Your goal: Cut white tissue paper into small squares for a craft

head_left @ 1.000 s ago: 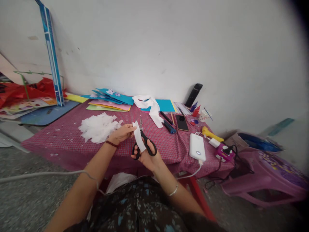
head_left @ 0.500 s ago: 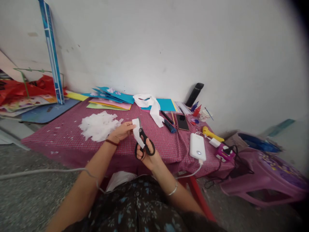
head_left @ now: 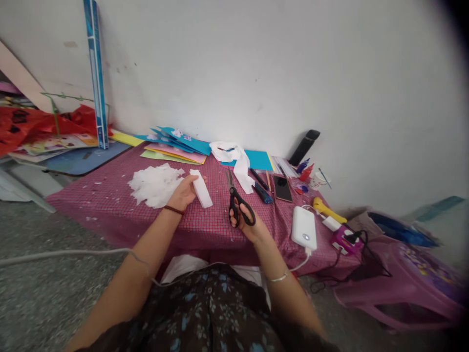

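My left hand (head_left: 184,193) pinches one end of a folded white paper strip (head_left: 201,188) above the pink checked tablecloth (head_left: 110,195), just right of a heap of white paper scraps (head_left: 154,184). My right hand (head_left: 249,226) grips black-handled scissors (head_left: 237,204) by the loops, blades nearly closed and pointing away from me. The strip and the scissors are apart, with a gap of cloth between them.
Coloured paper sheets (head_left: 176,149) and a white tissue strip (head_left: 238,164) lie at the back. Pens (head_left: 261,185), a phone (head_left: 282,188), a white power bank (head_left: 304,228), glue bottles (head_left: 305,169) and a yellow tool (head_left: 328,209) sit to the right. A purple plastic stool (head_left: 399,288) stands beside the table.
The scissors and the paper strip have separated: my right hand moved right with the scissors, and my left hand carried the strip left and down toward the cloth. The camera view shifted slightly.
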Action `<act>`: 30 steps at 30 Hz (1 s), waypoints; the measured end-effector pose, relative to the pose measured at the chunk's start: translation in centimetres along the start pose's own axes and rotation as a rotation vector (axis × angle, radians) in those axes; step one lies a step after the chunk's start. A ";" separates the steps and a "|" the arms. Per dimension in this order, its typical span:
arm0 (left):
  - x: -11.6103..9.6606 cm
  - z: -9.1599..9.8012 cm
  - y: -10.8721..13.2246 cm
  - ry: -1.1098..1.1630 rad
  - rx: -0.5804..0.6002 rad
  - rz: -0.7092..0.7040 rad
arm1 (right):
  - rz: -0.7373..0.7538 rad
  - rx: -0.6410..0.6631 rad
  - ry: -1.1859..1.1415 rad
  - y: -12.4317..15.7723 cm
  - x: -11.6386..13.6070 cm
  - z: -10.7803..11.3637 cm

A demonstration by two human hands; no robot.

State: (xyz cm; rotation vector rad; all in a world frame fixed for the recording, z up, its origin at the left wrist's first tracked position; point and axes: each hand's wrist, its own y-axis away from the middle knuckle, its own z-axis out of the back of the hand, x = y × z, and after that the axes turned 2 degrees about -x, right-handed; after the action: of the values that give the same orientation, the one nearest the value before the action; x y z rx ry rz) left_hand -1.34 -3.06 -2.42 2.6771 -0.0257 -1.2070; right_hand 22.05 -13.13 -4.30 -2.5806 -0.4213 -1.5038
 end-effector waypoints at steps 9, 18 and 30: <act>0.0 0.0 0.3 0.063 0.011 0.029 | 0.132 -0.079 0.139 -0.8 -0.3 0.7; -0.6 -0.2 0.2 0.090 0.052 -0.009 | 0.174 -0.116 0.098 -0.8 -0.9 0.7; 0.1 0.1 -0.3 -0.060 0.039 -0.158 | 0.169 -0.100 0.061 0.2 -0.9 -0.2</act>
State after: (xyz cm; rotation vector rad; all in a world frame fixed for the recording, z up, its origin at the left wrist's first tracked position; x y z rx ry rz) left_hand -1.33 -2.79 -2.61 2.7191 0.1584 -1.3455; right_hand 21.56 -13.53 -5.02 -2.5611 -0.1202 -1.5763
